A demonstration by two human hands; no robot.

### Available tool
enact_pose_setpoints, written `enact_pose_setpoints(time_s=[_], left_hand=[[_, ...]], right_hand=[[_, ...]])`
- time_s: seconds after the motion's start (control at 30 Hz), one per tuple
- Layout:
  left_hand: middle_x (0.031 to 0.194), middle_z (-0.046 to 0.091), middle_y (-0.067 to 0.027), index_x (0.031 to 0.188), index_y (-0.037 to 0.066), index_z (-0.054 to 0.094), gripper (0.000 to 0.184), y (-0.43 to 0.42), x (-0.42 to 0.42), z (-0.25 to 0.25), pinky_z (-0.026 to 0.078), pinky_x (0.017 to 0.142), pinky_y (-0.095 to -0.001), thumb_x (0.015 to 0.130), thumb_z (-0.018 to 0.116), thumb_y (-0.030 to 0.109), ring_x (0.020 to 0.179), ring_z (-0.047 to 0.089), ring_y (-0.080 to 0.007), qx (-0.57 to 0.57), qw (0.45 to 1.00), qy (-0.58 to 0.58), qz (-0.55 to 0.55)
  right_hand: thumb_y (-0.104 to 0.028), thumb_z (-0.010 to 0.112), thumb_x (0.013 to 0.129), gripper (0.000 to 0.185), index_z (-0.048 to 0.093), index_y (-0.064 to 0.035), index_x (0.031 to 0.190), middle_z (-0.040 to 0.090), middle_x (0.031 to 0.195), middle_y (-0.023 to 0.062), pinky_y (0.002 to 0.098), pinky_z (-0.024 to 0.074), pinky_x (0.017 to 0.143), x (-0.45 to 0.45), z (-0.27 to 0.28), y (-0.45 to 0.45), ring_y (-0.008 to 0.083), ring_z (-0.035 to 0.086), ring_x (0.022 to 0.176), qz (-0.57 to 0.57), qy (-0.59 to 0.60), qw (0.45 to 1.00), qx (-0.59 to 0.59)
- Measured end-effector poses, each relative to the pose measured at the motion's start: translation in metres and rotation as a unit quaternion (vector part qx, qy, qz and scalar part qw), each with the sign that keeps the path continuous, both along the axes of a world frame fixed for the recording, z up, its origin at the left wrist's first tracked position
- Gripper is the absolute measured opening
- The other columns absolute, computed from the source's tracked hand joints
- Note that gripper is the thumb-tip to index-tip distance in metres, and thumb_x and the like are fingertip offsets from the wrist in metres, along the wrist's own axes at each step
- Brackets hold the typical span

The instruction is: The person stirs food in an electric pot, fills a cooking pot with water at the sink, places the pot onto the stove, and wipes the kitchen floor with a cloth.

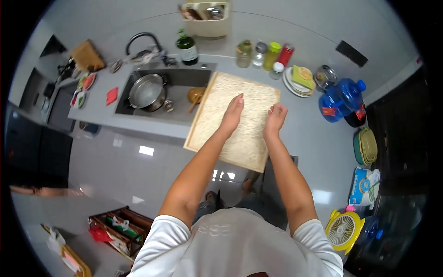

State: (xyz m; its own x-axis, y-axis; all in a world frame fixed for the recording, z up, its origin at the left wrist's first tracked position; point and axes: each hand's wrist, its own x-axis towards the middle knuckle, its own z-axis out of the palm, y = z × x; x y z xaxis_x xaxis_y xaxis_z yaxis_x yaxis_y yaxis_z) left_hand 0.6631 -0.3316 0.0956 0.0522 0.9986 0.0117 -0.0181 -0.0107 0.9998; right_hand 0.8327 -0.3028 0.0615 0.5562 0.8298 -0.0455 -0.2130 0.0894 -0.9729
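Note:
A shallow wooden tray (201, 117) lies slantwise on the counter, its near end sticking out past the edge. Pale, short, thin pieces (251, 138) cover its inside; their kind is too blurred to tell. Above the middle of the tray is my left hand (233, 113), its fingers stretched out and nothing seen in it. My right hand (275, 118) is at the tray's right side with its fingers curled in. Whether it holds anything is hidden, and I cannot tell whether either hand touches the pieces.
Left of the tray, the sink (173, 111) holds a metal pot (147, 93) under a black faucet (144, 37). Jars (272, 54) and stacked plates (297, 83) stand along the wall. A blue water jug (341, 99) and a yellow fan (344, 229) are on the right.

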Motion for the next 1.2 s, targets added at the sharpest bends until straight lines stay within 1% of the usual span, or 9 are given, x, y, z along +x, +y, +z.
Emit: enact_pose_setpoints(time_s=[0.27, 0.4, 0.43, 0.53, 0.57, 0.77, 0.87, 1.1, 1.2], left_hand=[[0.155, 0.041, -0.0070, 0.154, 0.017, 0.040, 0.062, -0.070, -0.193, -0.011, 0.029, 0.113, -0.0334, 0.106, 0.034, 0.056, 0.140, 0.036, -0.0201, -0.043, 0.991, -0.023, 0.121], [0.149, 0.046, -0.0046, 0.153, 0.018, 0.042, 0.051, -0.067, -0.267, -0.022, 0.034, 0.105, -0.0305, 0.106, 0.045, 0.036, 0.129, 0.043, -0.0160, -0.046, 0.985, 0.021, 0.165], [0.131, 0.055, -0.0004, 0.153, 0.018, 0.043, 0.052, -0.060, -0.285, -0.028, 0.039, 0.091, -0.0240, 0.101, 0.050, 0.021, 0.103, 0.049, -0.0101, -0.062, 0.981, 0.009, 0.184], [0.154, 0.045, -0.0116, 0.152, 0.011, 0.043, 0.053, -0.033, -0.336, -0.046, 0.028, 0.116, -0.0315, 0.099, 0.050, 0.014, 0.143, 0.039, -0.0229, -0.089, 0.980, -0.015, 0.180], [0.101, 0.054, 0.0052, 0.152, 0.018, 0.044, 0.057, -0.020, -0.351, -0.052, 0.036, 0.072, -0.0195, 0.096, 0.053, 0.010, 0.079, 0.041, -0.0053, -0.071, 0.978, 0.001, 0.194], [0.102, 0.053, 0.0031, 0.151, 0.020, 0.046, 0.057, 0.072, -0.430, -0.086, 0.038, 0.076, -0.0208, 0.096, 0.052, 0.009, 0.082, 0.043, -0.0070, -0.104, 0.982, -0.007, 0.156], [0.115, 0.056, -0.0019, 0.152, 0.021, 0.045, 0.058, 0.115, -0.449, -0.088, 0.040, 0.085, -0.0233, 0.096, 0.053, 0.011, 0.092, 0.048, -0.0098, -0.140, 0.979, -0.001, 0.147], [0.131, 0.054, -0.0086, 0.152, 0.023, 0.045, 0.057, 0.176, -0.486, -0.117, 0.041, 0.093, -0.0257, 0.097, 0.052, 0.012, 0.106, 0.052, -0.0133, -0.207, 0.972, 0.017, 0.111], [0.135, 0.052, -0.0093, 0.152, 0.021, 0.045, 0.057, 0.183, -0.497, -0.116, 0.040, 0.097, -0.0271, 0.097, 0.052, 0.011, 0.111, 0.051, -0.0158, -0.231, 0.966, -0.020, 0.114]], right_hand=[[-0.019, 0.050, 0.103, 0.015, 0.055, -0.0070, 0.110, 0.057, 0.098, 0.0034, 0.0295, 0.0471, 0.082, -0.212, 0.011, -0.045, 0.0132, 0.054, 0.089, 0.156, 0.000, 0.988, 0.004], [-0.026, 0.050, 0.106, 0.024, 0.057, -0.0045, 0.113, 0.056, 0.090, 0.0011, 0.0262, 0.0460, 0.076, -0.293, -0.019, -0.020, 0.0102, 0.052, 0.081, 0.203, -0.087, 0.975, 0.025], [-0.029, 0.051, 0.105, 0.027, 0.059, -0.0040, 0.113, 0.060, 0.094, 0.0040, 0.0284, 0.0465, 0.082, -0.313, -0.025, -0.010, 0.0135, 0.056, 0.087, 0.215, -0.086, 0.973, 0.015], [-0.031, 0.052, 0.104, 0.033, 0.061, -0.0026, 0.118, 0.067, 0.105, 0.0096, 0.0312, 0.0472, 0.091, -0.369, -0.036, 0.018, 0.0185, 0.062, 0.098, 0.241, -0.109, 0.964, -0.016], [-0.031, 0.052, 0.104, 0.034, 0.061, -0.0026, 0.119, 0.068, 0.107, 0.0103, 0.0313, 0.0472, 0.092, -0.387, -0.040, 0.027, 0.0190, 0.063, 0.100, 0.241, -0.119, 0.963, -0.017], [-0.032, 0.052, 0.103, 0.041, 0.058, -0.0014, 0.130, 0.066, 0.121, 0.0175, 0.0357, 0.0461, 0.098, -0.470, -0.083, 0.124, 0.0288, 0.062, 0.112, 0.236, -0.120, 0.964, -0.033], [-0.034, 0.051, 0.103, 0.045, 0.056, -0.0006, 0.132, 0.063, 0.127, 0.0212, 0.0384, 0.0448, 0.101, -0.489, -0.101, 0.178, 0.0342, 0.060, 0.116, 0.211, -0.166, 0.963, -0.033], [-0.035, 0.051, 0.101, 0.060, 0.041, 0.0029, 0.147, 0.045, 0.148, 0.0264, 0.0412, 0.0317, 0.115, -0.505, -0.101, 0.262, 0.0418, 0.043, 0.137, 0.146, -0.313, 0.938, -0.042], [-0.034, 0.052, 0.101, 0.062, 0.039, 0.0022, 0.149, 0.045, 0.148, 0.0265, 0.0409, 0.0323, 0.115, -0.513, -0.092, 0.276, 0.0421, 0.043, 0.137, 0.173, -0.282, 0.942, -0.063]])
